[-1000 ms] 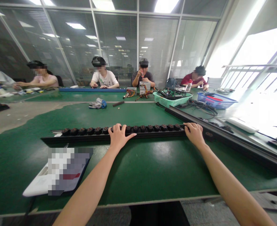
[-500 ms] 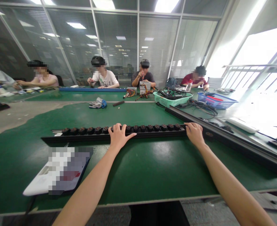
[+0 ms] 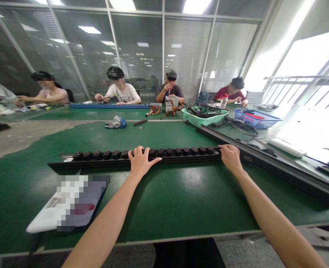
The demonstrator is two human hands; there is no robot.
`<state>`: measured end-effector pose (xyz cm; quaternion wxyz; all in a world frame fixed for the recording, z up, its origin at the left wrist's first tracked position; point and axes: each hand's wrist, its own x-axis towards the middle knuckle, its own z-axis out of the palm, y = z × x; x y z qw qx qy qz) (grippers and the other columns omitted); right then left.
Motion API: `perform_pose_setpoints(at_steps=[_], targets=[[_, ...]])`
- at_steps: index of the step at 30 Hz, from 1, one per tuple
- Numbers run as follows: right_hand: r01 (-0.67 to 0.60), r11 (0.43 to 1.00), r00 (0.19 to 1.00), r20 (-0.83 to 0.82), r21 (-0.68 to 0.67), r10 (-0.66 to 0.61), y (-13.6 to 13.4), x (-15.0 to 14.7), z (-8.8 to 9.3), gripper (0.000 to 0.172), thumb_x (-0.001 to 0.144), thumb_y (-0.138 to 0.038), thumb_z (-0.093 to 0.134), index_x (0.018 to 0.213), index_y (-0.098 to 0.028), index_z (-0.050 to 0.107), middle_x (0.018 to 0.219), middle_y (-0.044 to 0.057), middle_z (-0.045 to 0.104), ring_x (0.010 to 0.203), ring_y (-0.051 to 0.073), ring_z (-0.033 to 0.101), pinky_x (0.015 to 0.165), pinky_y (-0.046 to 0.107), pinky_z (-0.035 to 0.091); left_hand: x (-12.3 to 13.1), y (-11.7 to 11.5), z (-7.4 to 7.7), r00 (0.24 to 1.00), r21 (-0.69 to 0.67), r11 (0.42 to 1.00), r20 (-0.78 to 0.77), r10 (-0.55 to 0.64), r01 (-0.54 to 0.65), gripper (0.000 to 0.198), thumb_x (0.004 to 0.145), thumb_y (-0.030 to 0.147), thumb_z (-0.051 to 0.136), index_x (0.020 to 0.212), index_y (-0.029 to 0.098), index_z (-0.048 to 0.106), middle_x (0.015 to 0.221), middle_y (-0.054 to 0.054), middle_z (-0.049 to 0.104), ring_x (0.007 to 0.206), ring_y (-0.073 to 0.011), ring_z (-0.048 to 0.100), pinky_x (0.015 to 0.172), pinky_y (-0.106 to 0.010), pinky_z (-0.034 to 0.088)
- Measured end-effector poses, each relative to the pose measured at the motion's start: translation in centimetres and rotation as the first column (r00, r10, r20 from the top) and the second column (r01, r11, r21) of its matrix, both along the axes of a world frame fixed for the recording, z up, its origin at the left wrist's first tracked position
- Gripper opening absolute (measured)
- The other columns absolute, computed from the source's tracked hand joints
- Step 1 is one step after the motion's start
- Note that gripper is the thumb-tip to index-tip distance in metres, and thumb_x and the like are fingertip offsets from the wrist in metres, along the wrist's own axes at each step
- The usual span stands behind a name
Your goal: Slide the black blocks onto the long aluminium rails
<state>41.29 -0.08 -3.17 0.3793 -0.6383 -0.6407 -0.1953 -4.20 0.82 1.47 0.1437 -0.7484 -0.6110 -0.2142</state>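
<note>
A long black rail (image 3: 192, 158) lies crosswise on the green table, with a row of round black parts (image 3: 178, 151) set along its top. My left hand (image 3: 140, 159) is laid over the middle of the rail; its fingers curl over the far side and the thumb stretches along the near side. At the rail's right end, my right hand (image 3: 230, 156) pinches the tip between thumb and bent fingers. The fingertips of both hands are partly hidden by the rail and its parts.
A second long black rail (image 3: 281, 175) slants along the right. A tablet-like device (image 3: 45, 216), partly blurred, lies front left. Farther back are a grey-blue cloth (image 3: 115, 123), a green basket (image 3: 203, 120) of cables and a blue basket (image 3: 258, 121). Several people sit across the table.
Both my hands and the rail keep their places, apart from a slight shift of the view. Across the table, the hand of the person in the white shirt has moved left.
</note>
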Motion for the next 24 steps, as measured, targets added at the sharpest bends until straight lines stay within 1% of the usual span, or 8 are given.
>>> perform_pose_setpoints(at_steps=[7, 12, 18, 24], targets=[[-0.011, 1.000, 1.000, -0.011, 0.010, 0.011, 0.08, 0.10, -0.07, 0.032, 0.093, -0.023, 0.047, 0.112, -0.024, 0.073, 0.109, 0.013, 0.067, 0.106, 0.029, 0.057, 0.101, 0.052, 0.041, 0.06, -0.05, 0.10, 1.000, -0.011, 1.000, 0.015, 0.003, -0.003, 0.080, 0.085, 0.084, 0.044, 0.130, 0.021, 0.065, 0.128, -0.019, 0.054, 0.120, -0.0370, 0.046, 0.109, -0.057, 0.028], [0.004, 1.000, 1.000, -0.012, 0.014, -0.003, 0.07, 0.45, -0.10, 0.033, 0.094, -0.025, 0.045, 0.111, -0.022, 0.073, 0.108, 0.014, 0.067, 0.106, 0.030, 0.057, 0.102, 0.051, 0.040, 0.02, 0.01, 0.03, 1.000, -0.008, 1.000, 0.027, -0.003, 0.004, 0.081, 0.085, 0.084, 0.045, 0.131, 0.020, 0.065, 0.128, -0.019, 0.054, 0.121, -0.0374, 0.046, 0.109, -0.057, 0.028], [0.018, 1.000, 1.000, -0.017, 0.003, -0.018, 0.01, 0.67, 0.00, 0.033, 0.093, -0.023, 0.046, 0.110, -0.023, 0.073, 0.106, 0.014, 0.066, 0.105, 0.030, 0.057, 0.101, 0.051, 0.040, -0.03, 0.07, -0.03, 1.000, 0.001, 1.000, -0.001, -0.003, 0.003, 0.083, 0.084, 0.085, 0.043, 0.130, 0.020, 0.065, 0.127, -0.019, 0.055, 0.119, -0.0367, 0.047, 0.109, -0.057, 0.029], [0.022, 1.000, 1.000, -0.011, 0.001, -0.022, 0.07, 0.69, -0.08, 0.033, 0.094, -0.024, 0.045, 0.110, -0.021, 0.073, 0.107, 0.014, 0.067, 0.105, 0.029, 0.057, 0.103, 0.050, 0.039, -0.06, 0.08, -0.04, 1.000, 0.004, 1.000, -0.014, 0.003, -0.003, 0.083, 0.085, 0.085, 0.042, 0.129, 0.020, 0.065, 0.128, -0.019, 0.054, 0.120, -0.0366, 0.047, 0.109, -0.057, 0.029]])
